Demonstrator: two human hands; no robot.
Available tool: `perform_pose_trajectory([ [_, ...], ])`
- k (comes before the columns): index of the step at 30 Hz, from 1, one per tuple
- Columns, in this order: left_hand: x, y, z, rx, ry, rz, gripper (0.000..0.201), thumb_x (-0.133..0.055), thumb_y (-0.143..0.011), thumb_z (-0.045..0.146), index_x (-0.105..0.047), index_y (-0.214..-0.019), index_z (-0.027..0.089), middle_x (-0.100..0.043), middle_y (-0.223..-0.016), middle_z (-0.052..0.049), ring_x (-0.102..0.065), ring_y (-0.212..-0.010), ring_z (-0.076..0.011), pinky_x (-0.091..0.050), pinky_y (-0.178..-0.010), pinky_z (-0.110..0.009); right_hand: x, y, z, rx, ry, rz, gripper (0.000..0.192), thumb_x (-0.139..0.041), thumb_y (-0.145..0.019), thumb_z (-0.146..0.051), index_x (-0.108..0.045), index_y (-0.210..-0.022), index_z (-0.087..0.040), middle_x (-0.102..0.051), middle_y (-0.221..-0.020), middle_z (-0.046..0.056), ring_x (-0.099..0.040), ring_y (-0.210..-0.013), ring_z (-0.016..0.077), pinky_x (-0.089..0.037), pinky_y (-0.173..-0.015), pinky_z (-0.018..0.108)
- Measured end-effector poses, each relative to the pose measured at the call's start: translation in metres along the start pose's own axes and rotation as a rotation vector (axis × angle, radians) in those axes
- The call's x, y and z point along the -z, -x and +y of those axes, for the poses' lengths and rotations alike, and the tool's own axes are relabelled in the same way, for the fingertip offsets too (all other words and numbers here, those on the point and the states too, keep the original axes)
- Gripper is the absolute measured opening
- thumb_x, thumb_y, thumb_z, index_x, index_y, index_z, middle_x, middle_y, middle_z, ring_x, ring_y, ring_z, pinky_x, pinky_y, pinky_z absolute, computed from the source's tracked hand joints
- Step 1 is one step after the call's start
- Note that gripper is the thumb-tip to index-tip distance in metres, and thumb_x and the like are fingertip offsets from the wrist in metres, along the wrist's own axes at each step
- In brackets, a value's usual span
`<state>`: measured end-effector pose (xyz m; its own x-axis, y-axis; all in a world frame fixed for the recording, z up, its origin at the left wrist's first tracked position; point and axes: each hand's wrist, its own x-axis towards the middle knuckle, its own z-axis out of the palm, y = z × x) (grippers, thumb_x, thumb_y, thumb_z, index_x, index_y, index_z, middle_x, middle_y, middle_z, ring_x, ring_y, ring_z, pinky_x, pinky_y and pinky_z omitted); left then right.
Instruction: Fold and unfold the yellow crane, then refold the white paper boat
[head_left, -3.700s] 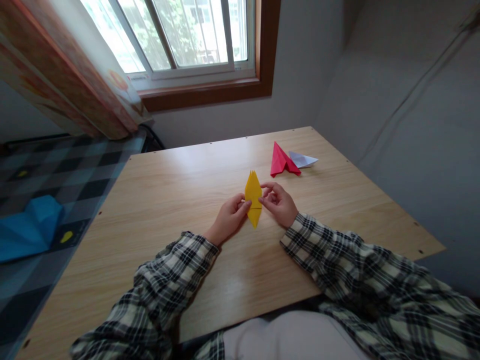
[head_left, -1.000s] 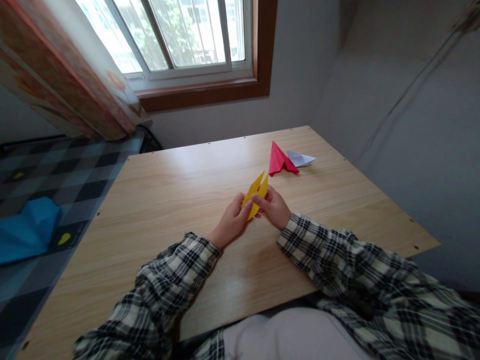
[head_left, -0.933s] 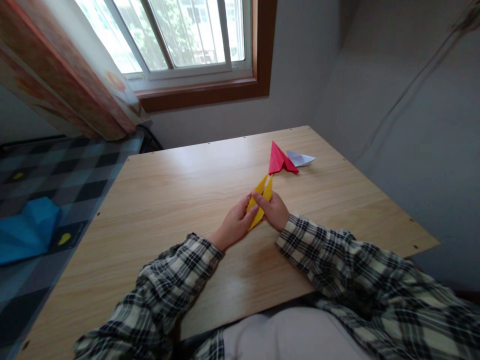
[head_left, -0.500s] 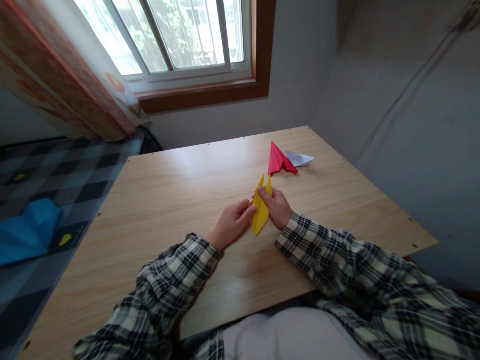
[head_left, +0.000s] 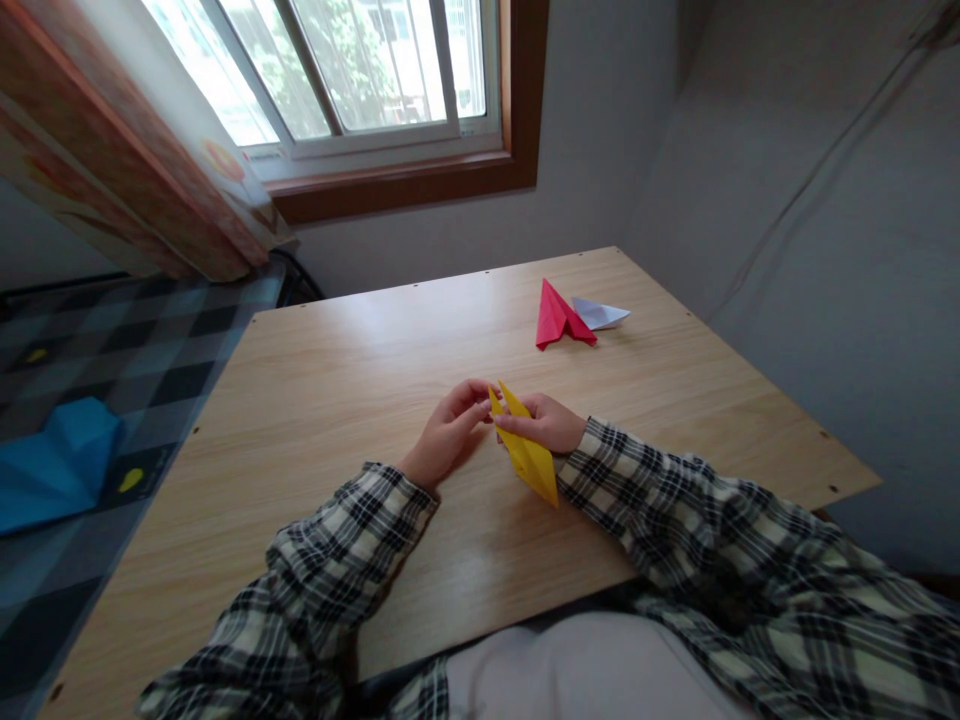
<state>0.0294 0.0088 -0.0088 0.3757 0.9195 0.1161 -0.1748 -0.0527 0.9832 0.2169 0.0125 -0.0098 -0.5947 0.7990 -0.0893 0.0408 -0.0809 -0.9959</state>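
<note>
A long, pointed yellow folded paper (head_left: pixel 531 455) is held just above the wooden table (head_left: pixel 315 400), near its middle. My right hand (head_left: pixel 545 421) pinches it around the middle, with its lower point slanting toward my right sleeve. My left hand (head_left: pixel 448 432) touches the paper's upper tips with its fingertips. Both arms wear plaid sleeves.
A red folded paper (head_left: pixel 559 318) and a white folded paper (head_left: pixel 601 314) lie side by side at the table's far right. A blue shape (head_left: pixel 52 465) rests on the checkered floor to the left. A window and a curtain (head_left: pixel 127 150) stand behind the table.
The yellow paper has been turned: its two tips pointed away toward the red paper before, and its long point now slants down to the right. My hands shifted their hold on it.
</note>
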Motion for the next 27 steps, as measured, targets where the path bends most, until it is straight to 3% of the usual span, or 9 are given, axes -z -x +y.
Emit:
perform_pose_trajectory([
  [7, -0.001, 0.001, 0.004, -0.025, 0.025, -0.026, 0.012, -0.067, -0.085, 0.022, -0.065, -0.096, 0.019, -0.063, -0.098, -0.004, -0.059, -0.091, -0.0160, -0.048, -0.085, -0.029, 0.003, 0.001, 0.001, 0.010, -0.005, -0.057, 0.049, -0.067, -0.076, -0.062, -0.066, -0.080, -0.012, -0.061, -0.071, 0.002, -0.054, -0.062, 0.0123, -0.040, -0.058, 0.026],
  [12, -0.004, 0.002, 0.009, -0.083, -0.063, 0.020, 0.013, -0.070, -0.084, 0.026, -0.061, -0.089, 0.018, -0.061, -0.091, -0.003, -0.058, -0.084, -0.0150, -0.049, -0.077, -0.028, 0.001, 0.000, 0.002, 0.077, -0.016, 0.003, 0.047, -0.068, -0.078, -0.059, -0.065, -0.088, -0.013, -0.056, -0.071, -0.001, -0.049, -0.064, 0.0114, -0.038, -0.058, 0.025],
  [20, -0.001, 0.001, 0.006, -0.207, -0.427, 0.071, 0.014, -0.066, -0.087, 0.031, -0.062, -0.089, 0.018, -0.059, -0.092, -0.004, -0.058, -0.086, -0.0167, -0.049, -0.073, -0.028, -0.003, -0.001, 0.003, 0.087, -0.045, 0.147, 0.048, -0.061, -0.081, -0.063, -0.063, -0.086, -0.016, -0.048, -0.065, -0.004, -0.042, -0.057, 0.0104, -0.031, -0.052, 0.024],
  [27, -0.003, 0.002, 0.011, -0.227, -0.463, 0.041, 0.017, -0.060, -0.090, 0.034, -0.063, -0.089, 0.018, -0.060, -0.093, -0.006, -0.058, -0.089, -0.0186, -0.049, -0.075, -0.029, -0.003, -0.002, 0.002, 0.129, 0.006, 0.236, 0.043, -0.062, -0.081, -0.060, -0.065, -0.086, -0.017, -0.052, -0.066, -0.003, -0.045, -0.059, 0.0114, -0.033, -0.053, 0.024],
])
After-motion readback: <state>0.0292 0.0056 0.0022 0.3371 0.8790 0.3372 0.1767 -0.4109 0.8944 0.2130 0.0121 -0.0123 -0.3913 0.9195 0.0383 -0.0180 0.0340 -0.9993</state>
